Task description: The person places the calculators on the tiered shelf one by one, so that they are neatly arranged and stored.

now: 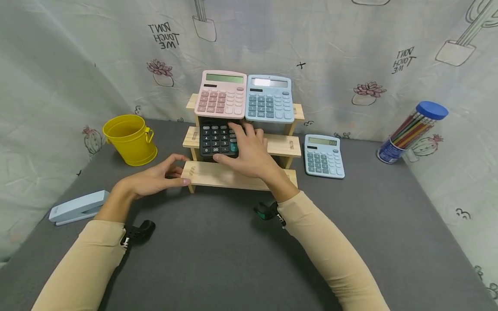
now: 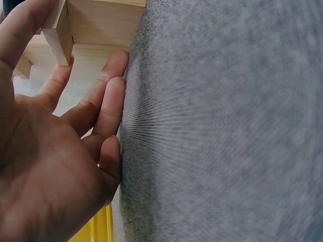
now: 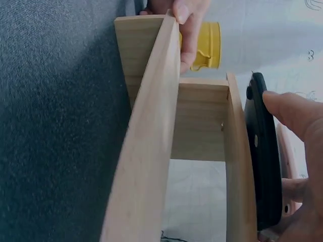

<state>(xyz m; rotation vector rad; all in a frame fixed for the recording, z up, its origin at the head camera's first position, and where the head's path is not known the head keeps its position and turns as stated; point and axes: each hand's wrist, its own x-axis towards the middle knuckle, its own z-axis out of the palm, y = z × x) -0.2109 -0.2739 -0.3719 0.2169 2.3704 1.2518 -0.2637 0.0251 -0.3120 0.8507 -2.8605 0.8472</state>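
Note:
My right hand (image 1: 253, 151) grips a black calculator (image 1: 215, 140) on the middle step of a three-step wooden stand (image 1: 285, 144). Its thumb lies at the calculator's front edge and its fingers reach to the far side. In the right wrist view the black calculator (image 3: 265, 156) appears edge-on, close along the middle board (image 3: 239, 166). My left hand (image 1: 155, 176) holds the left end of the lowest step (image 1: 218, 175) between thumb and index finger; the other fingers extend beside the stand near the cloth. On the top step a pink calculator (image 1: 221, 95) leans left of a blue calculator (image 1: 269, 98).
Another blue calculator (image 1: 324, 156) lies right of the stand. At far right stands a blue-lidded tub of coloured pencils (image 1: 410, 131). A yellow bucket (image 1: 132, 140) and a light blue stapler (image 1: 79, 207) are on the left. A printed curtain (image 1: 323, 39) hangs behind the grey tabletop (image 1: 202, 259).

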